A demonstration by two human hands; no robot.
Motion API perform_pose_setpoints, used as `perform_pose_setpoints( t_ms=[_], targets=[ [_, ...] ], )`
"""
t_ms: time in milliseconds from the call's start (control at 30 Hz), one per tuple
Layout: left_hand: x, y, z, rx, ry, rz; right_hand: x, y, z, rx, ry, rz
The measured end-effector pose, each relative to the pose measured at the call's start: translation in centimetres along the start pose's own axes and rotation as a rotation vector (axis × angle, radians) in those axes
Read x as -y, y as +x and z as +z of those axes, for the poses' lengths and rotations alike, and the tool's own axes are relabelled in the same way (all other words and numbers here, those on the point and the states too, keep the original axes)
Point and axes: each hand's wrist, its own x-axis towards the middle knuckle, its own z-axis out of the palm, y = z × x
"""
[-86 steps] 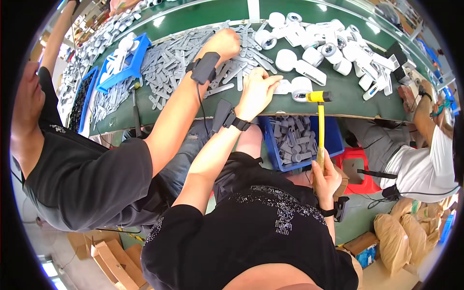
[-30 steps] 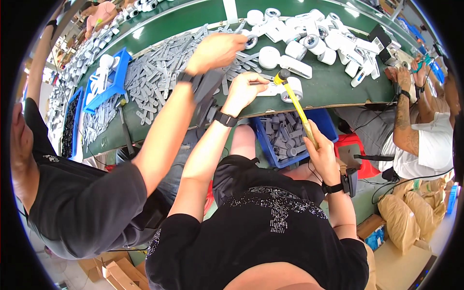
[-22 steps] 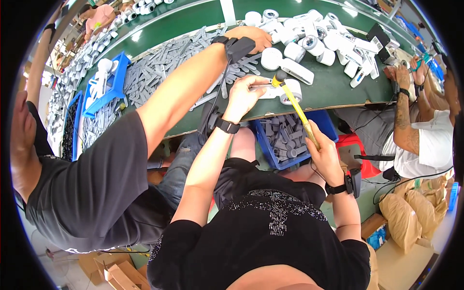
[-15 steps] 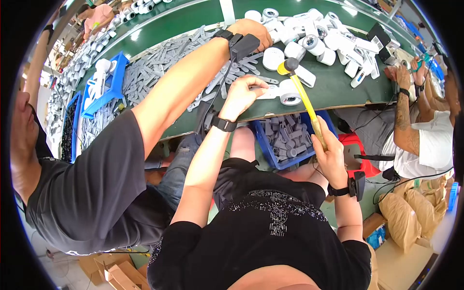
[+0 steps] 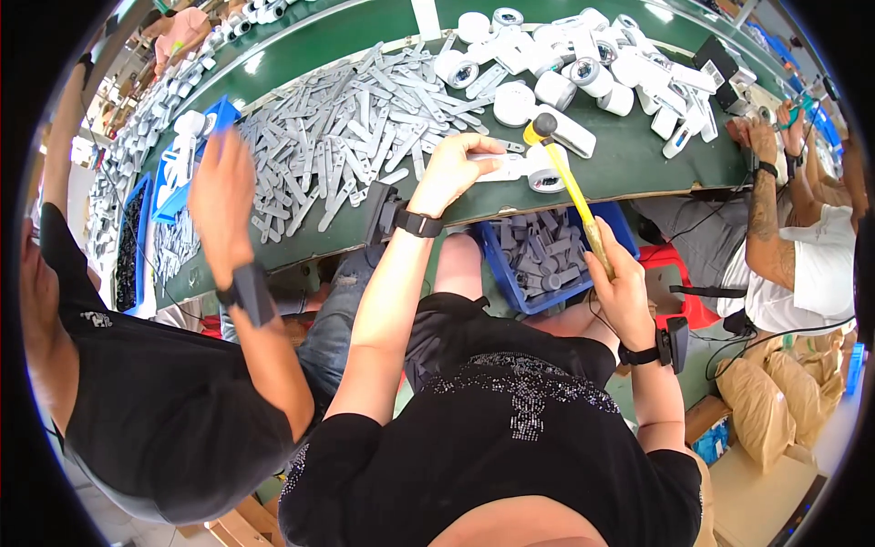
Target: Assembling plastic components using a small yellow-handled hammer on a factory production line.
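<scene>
The person's bare left grip point(image 5: 458, 170) is at the near edge of the long dark-green counter point(image 5: 629, 169), its thumb and fingertips slightly apart with the flat end of a smooth white plastic housing point(image 5: 544, 170) between them; whether they pinch it firmly I cannot tell. The housing lies on the counter close to its near edge, with a flat arm toward the left grip and a thick round head toward the right.

The bare right grip point(image 5: 623, 287) is closed around the lower handle of a slim hammer with a yellow shaft and a yellow-and-black head point(image 5: 574, 187). The shaft slants up and to the left, crossing the housing's round head in the view, and the hammer's head appears just beyond it; whether they touch cannot be told.

Behind the housing, similar white plastic housings with round ends point(image 5: 629, 73) lie heaped along the counter. Left of the left grip spreads a wide pile of flat light-grey plastic bars point(image 5: 355, 128). Farther left stands a small bright-blue plastic tray point(image 5: 223, 111) of white parts, with a co-worker's blurred hand point(image 5: 226, 178) in front of it.

Below the counter's edge, between the person's forearms, a deep-blue plastic bin point(image 5: 618, 226) holds grey moulded parts. To the right, a co-worker in a white shirt point(image 5: 825, 264) sits at the counter, and bulging brown sacks point(image 5: 756, 401) rest on the floor behind
</scene>
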Motion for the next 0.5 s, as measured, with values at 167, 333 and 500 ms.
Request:
perform_pose_setpoints(
  t_ms=[167,333,500],
  targets=[
    [0.4,0.1,-0.5,0.061,-0.053,-0.018,-0.4,-0.1,0.1,0.038,-0.025,-0.064],
    [-0.2,-0.3,-0.3,-0.002,0.104,0.098,0.8,0.1,-0.3,-0.008,0.009,-0.043],
    [0.2,-0.5,0.1,-0.053,0.225,0.183,0.5,0.5,-0.6,0.082,-0.03,-0.007]
  ],
)
